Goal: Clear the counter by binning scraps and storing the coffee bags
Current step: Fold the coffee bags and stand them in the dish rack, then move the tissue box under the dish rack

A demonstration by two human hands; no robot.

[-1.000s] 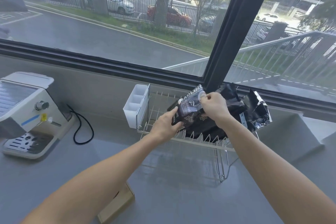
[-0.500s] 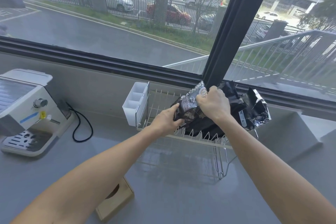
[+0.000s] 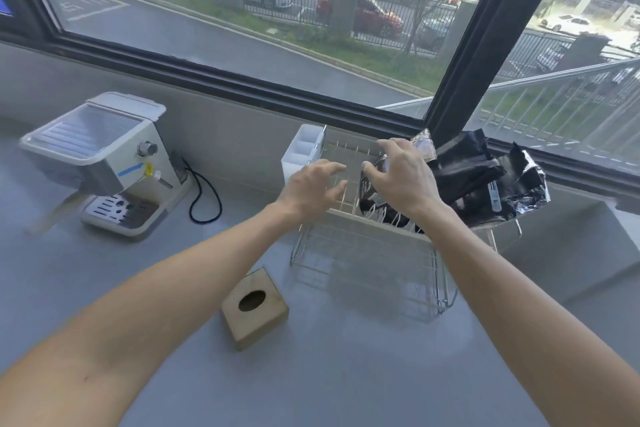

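Note:
A white wire rack stands on the grey counter under the window. A black coffee bag stands upright in it, leaning on several other black and silver coffee bags piled at the rack's right end. My right hand hovers just in front of the upright bag with its fingers spread and grips nothing. My left hand is over the rack's left part, fingers apart and empty.
A white cutlery holder hangs on the rack's left end. To the left stands a white coffee machine with a black cord. A small wooden box with a round hole lies near the front.
Both hands held the coffee bag over the rack before. Now the bag stands in the rack and both hands have let go and opened, the left drawing away to the left.

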